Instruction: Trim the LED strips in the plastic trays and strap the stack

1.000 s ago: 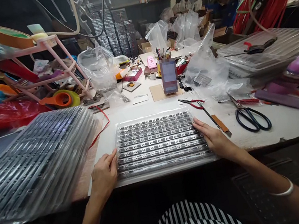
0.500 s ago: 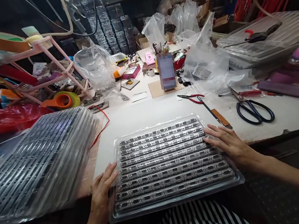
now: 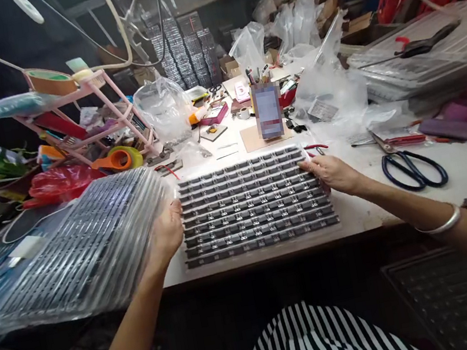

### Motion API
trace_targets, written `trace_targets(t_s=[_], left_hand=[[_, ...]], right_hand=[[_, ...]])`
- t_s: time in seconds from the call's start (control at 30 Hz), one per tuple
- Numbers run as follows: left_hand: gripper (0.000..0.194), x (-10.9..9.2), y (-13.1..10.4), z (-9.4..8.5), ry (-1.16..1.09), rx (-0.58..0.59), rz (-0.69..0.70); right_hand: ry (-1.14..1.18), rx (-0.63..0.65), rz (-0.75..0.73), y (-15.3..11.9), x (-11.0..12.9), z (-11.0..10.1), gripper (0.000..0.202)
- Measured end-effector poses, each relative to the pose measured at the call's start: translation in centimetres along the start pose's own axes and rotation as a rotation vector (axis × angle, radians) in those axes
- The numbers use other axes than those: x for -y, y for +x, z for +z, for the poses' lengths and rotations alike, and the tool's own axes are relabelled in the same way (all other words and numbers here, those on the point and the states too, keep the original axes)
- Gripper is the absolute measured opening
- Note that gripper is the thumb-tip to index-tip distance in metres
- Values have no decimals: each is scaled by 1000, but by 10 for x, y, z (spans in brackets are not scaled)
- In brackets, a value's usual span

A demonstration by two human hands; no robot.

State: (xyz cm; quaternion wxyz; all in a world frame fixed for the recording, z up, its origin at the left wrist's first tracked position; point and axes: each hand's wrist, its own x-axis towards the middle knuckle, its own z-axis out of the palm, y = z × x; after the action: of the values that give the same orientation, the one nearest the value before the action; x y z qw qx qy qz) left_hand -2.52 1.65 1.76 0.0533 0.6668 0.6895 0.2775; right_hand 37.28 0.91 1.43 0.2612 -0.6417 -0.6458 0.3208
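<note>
Left hand [image 3: 168, 232] and right hand [image 3: 337, 173] are closed on opposite short ends of the tray [image 3: 273, 251]. Left to right: a sloping stack [image 3: 75, 243] of clear, ribbed plastic sheets sits beside the left hand, whose fingertips are partly hidden. Tray lies between the hands, long axis crosswise to the body, neither hand clearly nearer. Parallel dark strips [image 3: 258, 215] with shiny metallic spots fill it. Right hand grips toward the far corner. Scissors [image 3: 414, 171], looped dark-blue handles, lie farther right on the smooth white table [image 3: 362, 210].
</note>
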Motion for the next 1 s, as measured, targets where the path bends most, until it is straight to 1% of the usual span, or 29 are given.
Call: trace_targets(t_s=[0.07,0.13,0.2,0.27,0.3,0.37,0.43,0.47,0.53,0.57,0.63,0.7,0.8,0.9,1.0], left_hand=[[54,6,-8,10,141,106,-8],[53,5,-11,18,258,195,-9],[51,1,-10,23,343,259,-8],[53,-2,-11,22,401,286,-12],[53,-3,-14,21,423,288,-13],[53,-2,-30,18,435,267,4],[51,3,-53,16,380,217,35],[50,6,-65,17,323,185,42],[47,13,-83,19,212,123,22],[45,15,-88,21,169,105,2],[42,18,-88,25,102,95,-33],[42,19,-80,28,34,101,-55],[45,19,-70,29,-108,103,-74],[47,16,-69,28,-266,89,-111],[46,7,-74,25,-413,85,-199]], right_hand=[[-191,90,41,2,-13,6,62],[-416,127,69,4,-19,9,64],[-607,130,88,4,-20,11,65],[-701,87,96,-3,-19,13,65],[-688,50,93,-10,-21,15,64],[-573,-79,34,-31,-28,22,64],[-426,-231,-116,-55,-37,33,64],[-381,-275,-190,-67,-41,39,60],[-359,-309,-256,-83,-44,51,50],[-361,-307,-263,-87,-44,55,47],[-361,-289,-261,-85,-39,63,45],[-343,-278,-265,-77,-32,68,45],[-293,-319,-248,-68,-25,74,45],[-168,-381,-201,-70,-21,76,44],[-7,-375,-128,-76,-16,73,41]])
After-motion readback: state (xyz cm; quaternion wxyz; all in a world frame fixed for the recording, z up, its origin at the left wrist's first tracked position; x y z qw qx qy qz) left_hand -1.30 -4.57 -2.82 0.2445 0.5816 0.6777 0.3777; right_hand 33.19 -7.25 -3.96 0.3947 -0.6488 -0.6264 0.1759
